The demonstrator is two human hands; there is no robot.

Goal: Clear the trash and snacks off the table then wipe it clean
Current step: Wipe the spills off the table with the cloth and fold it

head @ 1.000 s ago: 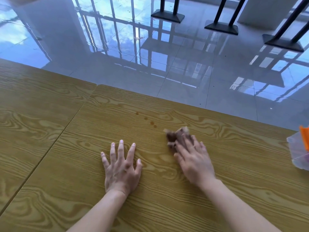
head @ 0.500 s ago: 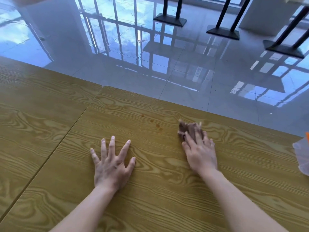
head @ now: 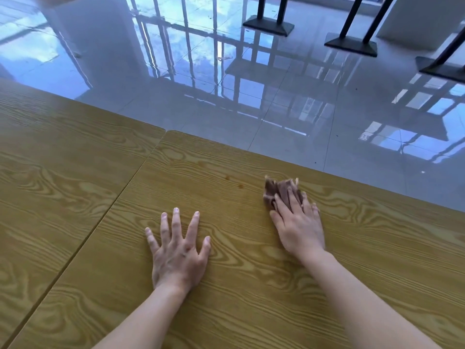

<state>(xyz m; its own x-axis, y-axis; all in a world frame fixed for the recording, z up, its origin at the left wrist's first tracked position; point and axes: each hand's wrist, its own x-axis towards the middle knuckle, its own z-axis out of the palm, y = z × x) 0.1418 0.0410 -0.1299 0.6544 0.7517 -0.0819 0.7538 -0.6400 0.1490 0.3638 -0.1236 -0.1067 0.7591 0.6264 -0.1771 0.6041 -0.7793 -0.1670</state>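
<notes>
My right hand (head: 299,225) presses flat on a crumpled brown cloth (head: 276,191) on the wooden table (head: 226,285), near its far edge. The cloth sticks out past my fingertips. Two small brown spots (head: 235,181) mark the wood just left of the cloth. My left hand (head: 180,250) lies flat on the table with fingers spread and holds nothing.
A second wooden table (head: 50,172) butts against this one on the left, with a seam (head: 100,222) between them. Beyond the far edge is shiny tiled floor (head: 251,96) with black table bases (head: 268,25) at the back.
My right hand has slid the cloth rightwards and towards the far edge, away from the spots. The view has swung left, so the plastic box at the right edge has gone out of view.
</notes>
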